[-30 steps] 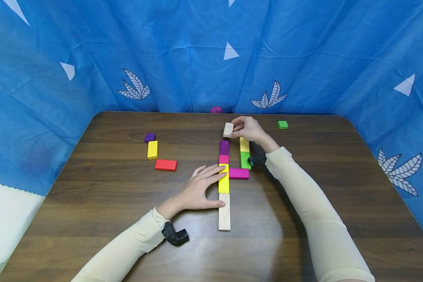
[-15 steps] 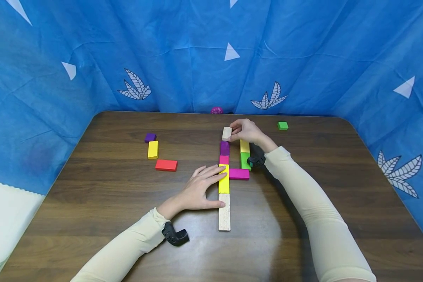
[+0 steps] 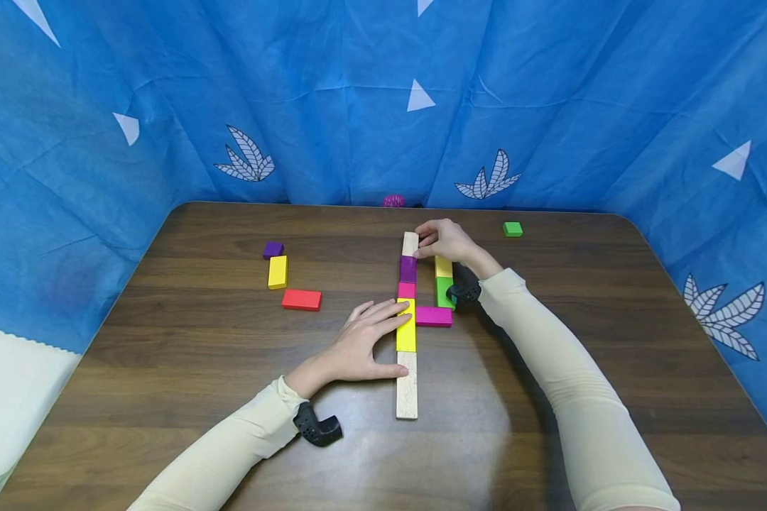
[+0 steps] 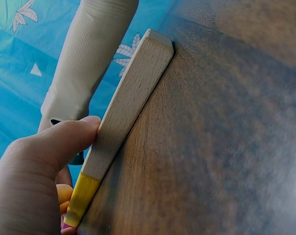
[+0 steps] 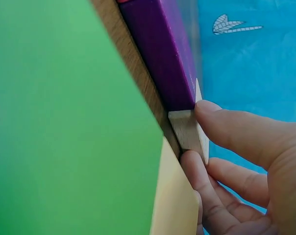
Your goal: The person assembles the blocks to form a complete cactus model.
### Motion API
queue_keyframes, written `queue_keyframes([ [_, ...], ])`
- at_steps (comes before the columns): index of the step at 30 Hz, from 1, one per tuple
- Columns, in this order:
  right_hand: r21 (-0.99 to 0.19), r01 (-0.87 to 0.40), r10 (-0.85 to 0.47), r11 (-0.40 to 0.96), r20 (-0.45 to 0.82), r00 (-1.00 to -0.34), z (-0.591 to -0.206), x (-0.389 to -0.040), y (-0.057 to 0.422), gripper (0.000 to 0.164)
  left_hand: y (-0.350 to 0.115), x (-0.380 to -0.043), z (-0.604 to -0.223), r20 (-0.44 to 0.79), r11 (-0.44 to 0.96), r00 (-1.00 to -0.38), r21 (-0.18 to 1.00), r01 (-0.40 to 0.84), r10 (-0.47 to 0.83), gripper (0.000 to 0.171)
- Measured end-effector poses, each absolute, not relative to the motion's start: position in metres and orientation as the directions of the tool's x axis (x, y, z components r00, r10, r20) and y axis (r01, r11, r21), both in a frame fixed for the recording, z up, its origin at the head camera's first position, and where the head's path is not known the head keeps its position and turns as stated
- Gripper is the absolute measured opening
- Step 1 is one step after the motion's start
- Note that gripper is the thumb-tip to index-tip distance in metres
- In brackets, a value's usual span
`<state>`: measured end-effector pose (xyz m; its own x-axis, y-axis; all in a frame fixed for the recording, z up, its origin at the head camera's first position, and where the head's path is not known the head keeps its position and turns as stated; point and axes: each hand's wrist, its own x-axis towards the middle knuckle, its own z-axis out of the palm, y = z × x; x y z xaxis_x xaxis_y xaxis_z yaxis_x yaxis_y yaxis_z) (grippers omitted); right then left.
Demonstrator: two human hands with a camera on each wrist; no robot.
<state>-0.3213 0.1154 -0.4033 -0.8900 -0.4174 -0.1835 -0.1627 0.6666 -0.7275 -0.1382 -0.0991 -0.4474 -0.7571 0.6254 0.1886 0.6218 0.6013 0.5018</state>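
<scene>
A row of blocks runs away from me down the middle of the table: a long plain wooden block (image 3: 407, 397), a yellow block (image 3: 406, 337), a pink block (image 3: 406, 290), a purple block (image 3: 408, 270) and a small plain wooden block (image 3: 410, 243) at the far end. My right hand (image 3: 449, 240) pinches that small block, which meets the purple block's end in the right wrist view. My left hand (image 3: 359, 344) rests on the row with spread fingers, fingertips on the yellow block and thumb on the long wooden block (image 4: 131, 83).
Right of the row, a magenta block (image 3: 433, 316) lies crosswise, with a green block (image 3: 444, 291) and a pale yellow block (image 3: 444, 267) beyond it. A red block (image 3: 302, 299), yellow block (image 3: 278, 272) and purple block (image 3: 273, 249) lie left. A small green block (image 3: 513, 229) sits far right.
My right hand has brought the small wooden block toward me and slightly left, up against the purple block, and straightened it in line. My left hand has stayed in place.
</scene>
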Motion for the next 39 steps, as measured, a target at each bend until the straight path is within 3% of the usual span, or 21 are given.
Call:
queue_keyframes([
  [24,-0.717,-0.183,-0.439,0.673,-0.188,-0.879,-0.408,-0.325,0.115,0.051,-0.099,-0.138,-0.447,0.191,0.597,-0.758,0.509,0.62,0.624,0.084],
  [39,-0.719,-0.205,-0.452,0.664,-0.168,-0.876,-0.397,-0.318,0.126,0.057,-0.099,-0.139,-0.447,0.185,0.606,-0.763,0.505,0.615,0.62,0.084],
])
